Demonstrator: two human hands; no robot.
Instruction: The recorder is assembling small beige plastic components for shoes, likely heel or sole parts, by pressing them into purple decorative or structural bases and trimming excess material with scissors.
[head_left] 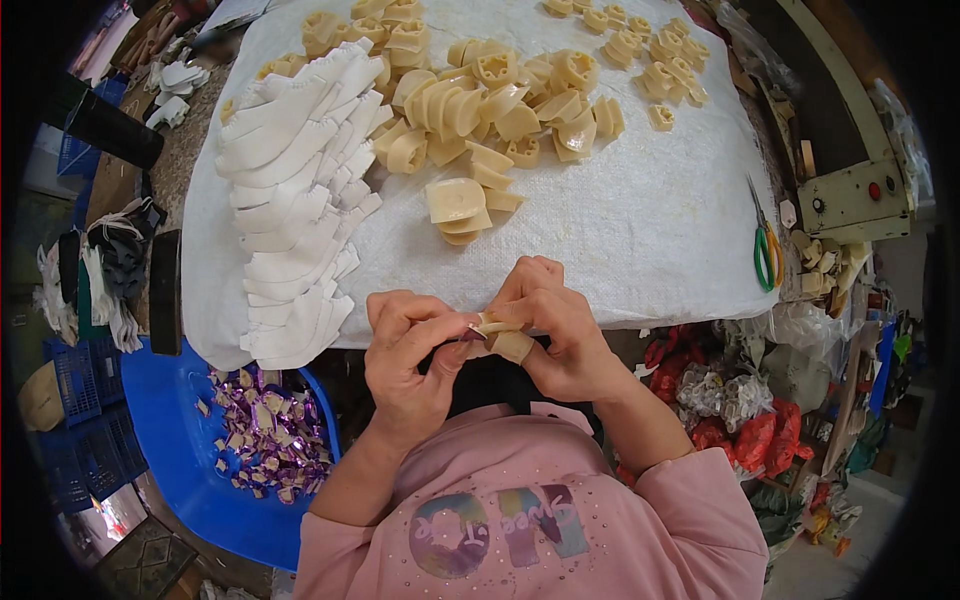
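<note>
Just beyond the table's near edge, in front of my chest, both my hands meet on one small beige curved piece [513,346] that looks like a shoe heel. My right hand [560,320] is closed round it, with fingers on top and the thumb below. A small dark purple bit [473,334] shows at the fingertips of my left hand [405,340], which pinches it against the beige piece. Whether the two are joined, I cannot tell. Straight ahead lies a heap of similar beige heels [460,105], some stacked. Left of it, white cut pieces [290,200] overlap in a long row.
Scissors with green and orange handles [768,257] lie at the table's right edge. Below the left edge stands a blue tub [165,420] holding shiny purple-and-beige bits [270,430]. Smaller beige pieces [670,60] are spread at the far right. A machine box [855,195] stands beyond.
</note>
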